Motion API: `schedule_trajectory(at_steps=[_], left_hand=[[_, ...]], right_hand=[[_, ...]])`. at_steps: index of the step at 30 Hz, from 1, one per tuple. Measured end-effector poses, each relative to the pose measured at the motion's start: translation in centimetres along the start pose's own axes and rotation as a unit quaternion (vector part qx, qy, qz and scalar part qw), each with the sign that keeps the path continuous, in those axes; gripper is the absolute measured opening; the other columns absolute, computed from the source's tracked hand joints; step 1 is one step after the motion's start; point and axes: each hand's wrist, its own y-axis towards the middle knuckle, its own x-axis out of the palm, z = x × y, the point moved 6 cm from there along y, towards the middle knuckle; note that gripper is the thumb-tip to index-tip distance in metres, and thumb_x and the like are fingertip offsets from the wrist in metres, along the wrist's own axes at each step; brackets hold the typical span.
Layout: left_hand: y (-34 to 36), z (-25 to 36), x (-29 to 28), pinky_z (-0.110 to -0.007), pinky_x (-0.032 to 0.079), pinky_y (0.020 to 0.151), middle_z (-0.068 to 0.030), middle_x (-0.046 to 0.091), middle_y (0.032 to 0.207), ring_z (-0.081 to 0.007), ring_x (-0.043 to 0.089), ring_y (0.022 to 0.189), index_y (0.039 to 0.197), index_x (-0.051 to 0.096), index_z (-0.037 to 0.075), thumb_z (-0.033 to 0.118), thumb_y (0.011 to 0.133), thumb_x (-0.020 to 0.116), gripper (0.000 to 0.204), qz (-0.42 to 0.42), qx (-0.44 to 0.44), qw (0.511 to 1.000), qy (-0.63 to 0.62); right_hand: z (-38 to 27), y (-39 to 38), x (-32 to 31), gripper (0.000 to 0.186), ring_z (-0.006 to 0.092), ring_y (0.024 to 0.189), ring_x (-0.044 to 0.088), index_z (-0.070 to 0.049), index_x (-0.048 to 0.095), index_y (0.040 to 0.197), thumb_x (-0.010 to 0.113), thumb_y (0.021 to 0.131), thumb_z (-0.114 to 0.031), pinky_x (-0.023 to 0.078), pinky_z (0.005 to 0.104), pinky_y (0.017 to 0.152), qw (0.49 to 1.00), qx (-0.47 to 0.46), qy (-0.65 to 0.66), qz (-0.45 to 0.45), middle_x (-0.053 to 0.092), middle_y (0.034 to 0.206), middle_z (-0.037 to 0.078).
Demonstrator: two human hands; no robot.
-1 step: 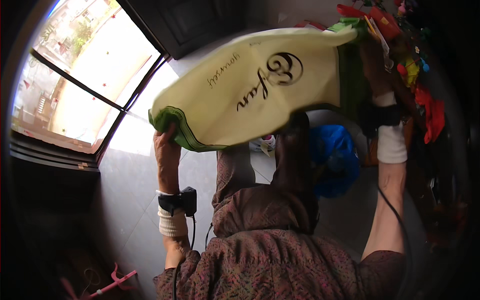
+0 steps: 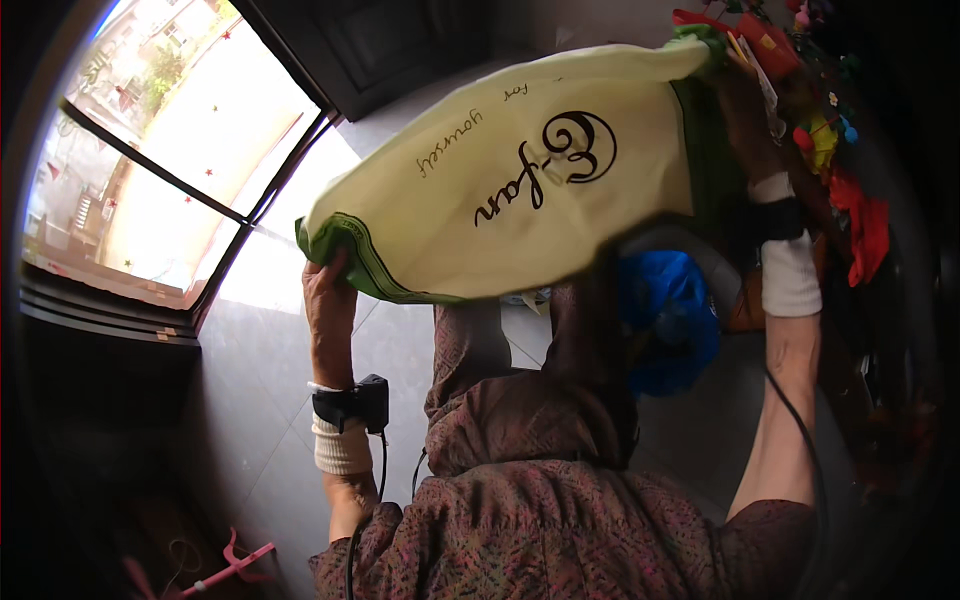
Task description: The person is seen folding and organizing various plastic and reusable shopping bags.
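Note:
A pale cream cloth with green ends and black lettering is held out above my knees, pulled wide between both hands. My left hand is closed on its bunched green corner at the left. At the far right, my right hand is in deep shadow by the other green end. The cloth's top edge runs tight up to that hand, and its fingers are hard to make out. The lower edge of the cloth sags a little over my legs. White cuffs with black straps are round both wrists.
A blue plastic bag stands on the grey tiled floor right of my legs. Colourful decorations and a red cloth crowd the right side. A bright glazed door is at the left, and a pink object lies lower left.
My right hand has moved slightly right and up, and the cloth is stretched a little wider. The left hand has shifted slightly left, still gripping its corner.

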Motion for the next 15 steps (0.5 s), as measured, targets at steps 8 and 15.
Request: schedule_trajectory(at_steps=[8,15], left_hand=[[-0.6,-3.1,3.9,-0.029,0.051,0.071,-0.0084,0.06,0.104,-0.0166,0.06,0.088,0.119,0.05,0.0,0.007,0.085,0.054,0.035,-0.198,-0.142,0.97,0.023],[-3.6,-5.7,4.9,-0.035,0.048,0.084,-0.0102,0.057,0.112,-0.0214,0.057,0.1,0.124,0.044,-0.001,0.015,0.085,0.06,0.045,-0.151,-0.169,0.972,0.069]], right_hand=[[7.6,9.4,-8.8,0.037,0.027,0.095,0.058,-0.003,0.054,0.114,0.063,0.081,-0.015,0.046,0.0347,0.08,0.972,-0.065,-0.224,0.028,0.061,0.105,0.013],[12.7,11.6,-7.2,0.042,0.0312,0.101,0.055,-0.007,0.047,0.123,0.058,0.085,-0.018,0.045,0.038,0.083,0.84,0.018,-0.533,-0.094,0.058,0.111,0.015]])
